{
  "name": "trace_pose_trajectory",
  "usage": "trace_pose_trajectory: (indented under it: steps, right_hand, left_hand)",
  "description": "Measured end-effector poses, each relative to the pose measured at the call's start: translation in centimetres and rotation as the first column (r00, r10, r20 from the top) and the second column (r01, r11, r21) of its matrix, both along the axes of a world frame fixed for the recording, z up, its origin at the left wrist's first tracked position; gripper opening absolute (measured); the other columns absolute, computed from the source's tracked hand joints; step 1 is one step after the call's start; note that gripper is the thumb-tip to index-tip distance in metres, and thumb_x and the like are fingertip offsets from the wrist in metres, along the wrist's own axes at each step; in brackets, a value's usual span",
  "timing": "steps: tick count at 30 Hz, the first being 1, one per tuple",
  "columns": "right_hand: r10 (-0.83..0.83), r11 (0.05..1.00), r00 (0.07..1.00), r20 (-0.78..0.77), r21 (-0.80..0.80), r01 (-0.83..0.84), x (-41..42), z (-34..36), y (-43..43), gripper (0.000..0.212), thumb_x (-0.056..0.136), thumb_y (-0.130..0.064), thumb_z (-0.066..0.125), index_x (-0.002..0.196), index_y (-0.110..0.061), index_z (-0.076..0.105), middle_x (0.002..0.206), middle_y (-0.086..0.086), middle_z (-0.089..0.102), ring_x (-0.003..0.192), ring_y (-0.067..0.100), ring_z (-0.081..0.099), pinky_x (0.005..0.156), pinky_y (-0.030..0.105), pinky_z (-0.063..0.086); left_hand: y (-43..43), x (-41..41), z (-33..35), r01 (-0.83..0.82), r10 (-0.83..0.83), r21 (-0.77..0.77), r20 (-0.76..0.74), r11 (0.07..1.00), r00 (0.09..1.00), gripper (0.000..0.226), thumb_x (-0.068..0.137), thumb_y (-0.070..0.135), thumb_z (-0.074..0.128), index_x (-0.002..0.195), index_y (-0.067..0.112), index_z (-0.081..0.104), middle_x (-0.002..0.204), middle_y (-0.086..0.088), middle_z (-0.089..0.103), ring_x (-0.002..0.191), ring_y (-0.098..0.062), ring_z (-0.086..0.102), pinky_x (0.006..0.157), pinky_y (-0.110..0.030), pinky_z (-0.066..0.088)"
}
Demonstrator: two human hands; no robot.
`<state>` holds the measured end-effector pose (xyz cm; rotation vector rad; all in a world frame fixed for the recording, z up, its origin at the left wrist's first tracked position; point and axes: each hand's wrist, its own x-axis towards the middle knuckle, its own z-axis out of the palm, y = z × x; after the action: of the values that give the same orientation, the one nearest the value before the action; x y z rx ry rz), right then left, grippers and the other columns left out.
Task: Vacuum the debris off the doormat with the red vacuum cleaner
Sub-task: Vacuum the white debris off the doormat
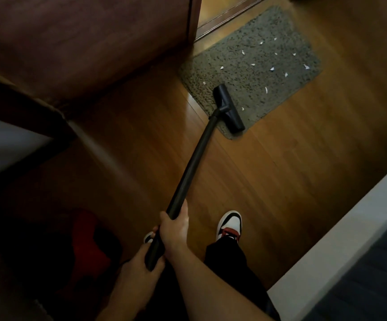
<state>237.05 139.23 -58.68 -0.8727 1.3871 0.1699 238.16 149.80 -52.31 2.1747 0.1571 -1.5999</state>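
Both my right hand (175, 224) and left hand (141, 262) grip the wand (195, 158); I should sweep the nozzle (228, 107) slowly across the doormat (257, 72), overlapping passes over the paper scraps (272, 69).

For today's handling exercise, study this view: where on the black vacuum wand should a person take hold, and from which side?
Grip the wand at its near, upper end, from above and either side, as the right hand and left hand do here. The straight, slim tube slopes down to the floor head on the doormat, so a staggered two-hand grip steers it towards the paper scraps.
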Motion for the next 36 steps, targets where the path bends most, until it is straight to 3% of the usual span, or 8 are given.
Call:
trace_pose_trajectory:
  steps: [6,11,13,18,22,28,33,36]
  right_hand:
    - [-0.048,0.998,0.999,0.014,0.027,0.048,0.8,0.4,3.3,0.077,0.098,-0.009,0.057,0.157,-0.042,0.021,0.09,0.007,0.062,0.049,0.009,0.059,0.051,0.027,0.053]
    - [-0.095,0.995,0.995,0.021,0.032,0.094,1.1,-0.2,2.9,0.074,0.097,-0.008,0.056,0.154,-0.045,0.026,0.093,0.013,0.063,0.053,0.017,0.061,0.054,0.035,0.055]
    - [-0.102,0.995,0.995,0.025,0.013,0.101,1.3,-0.8,2.0,0.071,0.098,-0.007,0.056,0.154,-0.042,0.028,0.095,0.014,0.063,0.053,0.018,0.06,0.054,0.035,0.055]
    - [-0.114,0.993,0.993,0.033,-0.039,0.115,1.6,-2.1,-1.6,0.059,0.097,-0.008,0.058,0.145,-0.036,0.04,0.082,0.009,0.061,0.052,0.017,0.06,0.053,0.031,0.054]
    - [-0.105,0.992,0.994,0.011,-0.073,0.106,2.0,-2.6,-5.4,0.053,0.096,-0.008,0.057,0.142,-0.029,0.042,0.083,0.011,0.06,0.05,0.015,0.059,0.05,0.03,0.054]
    - [-0.118,0.99,0.993,0.009,-0.08,0.118,2.4,-3.1,-11.4,0.054,0.095,-0.008,0.057,0.141,-0.03,0.041,0.08,0.013,0.058,0.051,0.02,0.059,0.054,0.036,0.056]
    - [-0.107,0.99,0.994,0.006,-0.097,0.107,2.4,-2.9,-16.6,0.051,0.097,-0.007,0.055,0.141,-0.031,0.041,0.084,0.013,0.057,0.049,0.016,0.058,0.051,0.033,0.055]
    - [-0.085,0.991,0.996,-0.009,-0.106,0.083,2.5,-2.8,-18.8,0.05,0.098,-0.007,0.055,0.141,-0.029,0.041,0.084,0.015,0.057,0.049,0.016,0.058,0.052,0.033,0.056]
  left_hand:
    - [3.0,1.2,0.7,0.005,-0.004,-0.023,0.032,1.0,0.999,0.02,0.097,0.041,0.055,0.116,0.045,0.049,0.086,0.0,0.07,0.074,-0.017,0.069,0.076,-0.038,0.057]
    - [1.9,1.4,0.9,0.067,-0.066,-0.021,0.056,0.998,0.996,0.035,0.097,0.043,0.052,0.132,0.043,0.045,0.091,0.005,0.068,0.077,-0.01,0.067,0.069,-0.027,0.053]
    - [1.1,1.6,0.5,0.097,-0.096,-0.024,0.051,0.995,0.994,0.044,0.097,0.047,0.05,0.139,0.045,0.039,0.099,0.006,0.068,0.082,-0.01,0.068,0.076,-0.029,0.054]
    - [-2.1,2.0,-0.8,0.187,-0.185,-0.017,0.097,0.982,0.978,0.044,0.096,0.053,0.048,0.137,0.04,0.038,0.096,0.007,0.066,0.081,-0.01,0.066,0.073,-0.028,0.054]
    - [-5.5,2.5,-1.6,0.219,-0.214,-0.026,0.131,0.975,0.968,0.043,0.095,0.059,0.046,0.133,0.039,0.045,0.097,0.007,0.066,0.084,-0.008,0.065,0.081,-0.032,0.055]
    - [-11.7,2.9,-1.5,0.253,-0.236,-0.056,0.209,0.966,0.949,0.027,0.095,0.049,0.052,0.118,0.035,0.052,0.076,0.007,0.066,0.067,-0.008,0.065,0.068,-0.031,0.055]
    - [-16.5,2.7,-1.8,0.217,-0.198,-0.072,0.206,0.974,0.958,0.023,0.095,0.047,0.055,0.112,0.031,0.053,0.072,0.005,0.062,0.059,-0.01,0.059,0.052,-0.021,0.041]
    - [-18.6,2.8,-2.1,0.221,-0.203,-0.071,0.199,0.973,0.959,0.021,0.095,0.049,0.054,0.111,0.034,0.052,0.073,0.005,0.063,0.06,-0.011,0.061,0.052,-0.024,0.045]
